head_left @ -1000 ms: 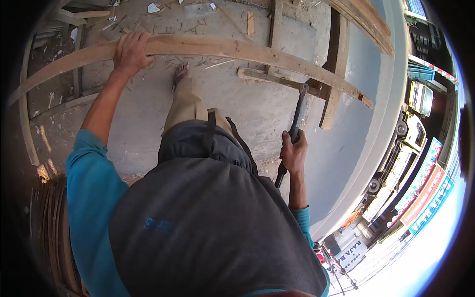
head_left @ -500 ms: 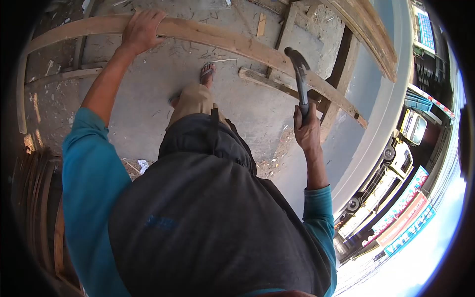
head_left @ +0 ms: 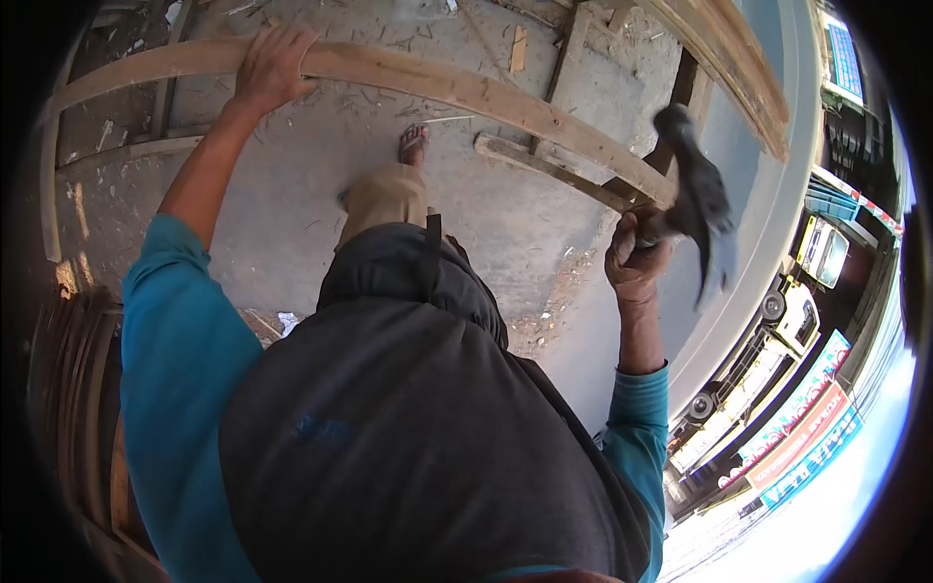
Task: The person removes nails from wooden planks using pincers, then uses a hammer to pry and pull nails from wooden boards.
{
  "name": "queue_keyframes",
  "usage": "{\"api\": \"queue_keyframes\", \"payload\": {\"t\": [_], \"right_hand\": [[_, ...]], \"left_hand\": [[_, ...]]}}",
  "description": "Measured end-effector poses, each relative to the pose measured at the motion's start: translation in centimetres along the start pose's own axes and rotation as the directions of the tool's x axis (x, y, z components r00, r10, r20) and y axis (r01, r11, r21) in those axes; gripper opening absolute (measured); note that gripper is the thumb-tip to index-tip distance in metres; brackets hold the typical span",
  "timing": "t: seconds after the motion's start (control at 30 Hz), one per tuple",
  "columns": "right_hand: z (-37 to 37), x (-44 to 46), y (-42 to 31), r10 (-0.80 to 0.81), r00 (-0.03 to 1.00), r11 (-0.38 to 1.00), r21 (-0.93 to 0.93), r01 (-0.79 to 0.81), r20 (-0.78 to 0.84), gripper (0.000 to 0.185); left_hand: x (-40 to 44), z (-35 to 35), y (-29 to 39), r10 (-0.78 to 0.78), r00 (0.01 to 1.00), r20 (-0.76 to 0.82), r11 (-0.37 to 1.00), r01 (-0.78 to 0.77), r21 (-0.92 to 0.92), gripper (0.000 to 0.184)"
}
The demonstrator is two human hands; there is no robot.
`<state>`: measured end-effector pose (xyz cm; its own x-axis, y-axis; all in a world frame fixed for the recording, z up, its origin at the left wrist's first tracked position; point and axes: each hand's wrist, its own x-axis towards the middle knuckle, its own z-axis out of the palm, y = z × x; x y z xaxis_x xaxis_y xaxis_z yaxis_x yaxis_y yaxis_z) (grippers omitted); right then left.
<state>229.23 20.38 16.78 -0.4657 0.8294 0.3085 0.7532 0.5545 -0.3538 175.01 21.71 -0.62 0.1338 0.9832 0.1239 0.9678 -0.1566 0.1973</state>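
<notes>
A long wooden plank [head_left: 437, 83] runs across the upper part of the view. My left hand [head_left: 272, 70] is closed over its upper edge toward the left end. On the right, my right hand [head_left: 637, 262] grips a claw hammer [head_left: 702, 189] by its handle. The hammer's dark head is raised toward the camera, apart from the wood, and slightly blurred. Behind the hammer and my right hand, the plank's right end is partly hidden. A shorter board [head_left: 544, 165] lies below the plank, near my right hand.
Thick timbers [head_left: 724, 63] stick out at the upper right. My sandalled foot [head_left: 413, 146] stands on the concrete floor [head_left: 486, 253], with wood scraps around. Long strips of wood [head_left: 83, 408] are at the lower left. A truck [head_left: 758, 374] and banners [head_left: 802, 437] show at the far right.
My right hand has swung the hammer up and to the right, so its head now tilts toward the camera. My left hand keeps its place on the plank.
</notes>
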Motion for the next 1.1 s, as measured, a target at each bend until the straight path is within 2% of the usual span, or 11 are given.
{"api": "queue_keyframes", "payload": {"t": [0.03,0.07,0.17,0.23,0.3,0.47,0.6,0.8,0.87,0.97,1.1], "right_hand": [[-0.3,0.2,-2.2,0.386,0.872,0.922,-0.147,-0.358,0.299,0.025],[0.9,-1.6,0.5,0.565,0.663,0.824,-0.374,-0.426,0.491,0.027],[1.7,-2.9,2.2,0.509,0.771,0.861,-0.228,-0.455,0.383,0.026],[-0.1,-0.4,-2.3,0.656,0.671,0.749,-0.193,-0.633,0.345,0.028],[-0.2,0.7,-3.2,0.651,0.712,0.75,-0.076,-0.657,0.263,0.029],[1.9,-2.0,-2.9,0.577,0.78,0.798,0.037,-0.602,0.242,0.03],[5.3,-7.4,-1.0,0.704,0.547,0.591,0.054,-0.805,0.453,0.033],[5.1,-8.8,-1.6,0.755,0.462,0.444,0.155,-0.882,0.466,0.035],[4.1,-8.5,-1.4,0.746,0.467,0.442,0.172,-0.881,0.474,0.036],[2.8,-8.6,-0.9,0.761,0.42,0.342,0.245,-0.907,0.493,0.041],[1.1,-10.4,0.4,0.788,0.396,0.318,0.24,-0.917,0.471,0.045]], "left_hand": [[0.4,-0.4,0.0,-0.015,1.0,0.014,1.0,0.016,-0.018,0.073],[0.5,-0.2,0.0,-0.026,1.0,0.001,1.0,0.026,-0.017,0.073],[0.9,-0.1,-1.3,-0.014,0.997,-0.079,1.0,0.016,0.024,0.072],[0.3,0.0,0.1,0.005,0.999,-0.034,1.0,-0.004,0.017,0.072],[1.2,-0.8,0.6,-0.09,0.987,0.136,0.995,0.084,0.049,0.075],[1.1,-0.1,-0.2,-0.047,0.984,0.171,0.992,0.026,0.121,0.077],[1.5,-0.5,0.4,-0.068,0.976,0.205,0.99,0.041,0.134,0.081],[3.9,-4.4,2.3,0.006,0.935,0.356,0.996,-0.037,0.078,0.092],[6.8,-7.3,3.8,-0.026,0.708,0.705,0.996,0.079,-0.042,0.088],[9.6,-3.6,4.5,-0.039,0.819,0.573,0.996,0.074,-0.039,0.08],[17.6,-1.8,18.7,0.239,0.888,0.393,0.952,-0.135,-0.275,0.072]]}}
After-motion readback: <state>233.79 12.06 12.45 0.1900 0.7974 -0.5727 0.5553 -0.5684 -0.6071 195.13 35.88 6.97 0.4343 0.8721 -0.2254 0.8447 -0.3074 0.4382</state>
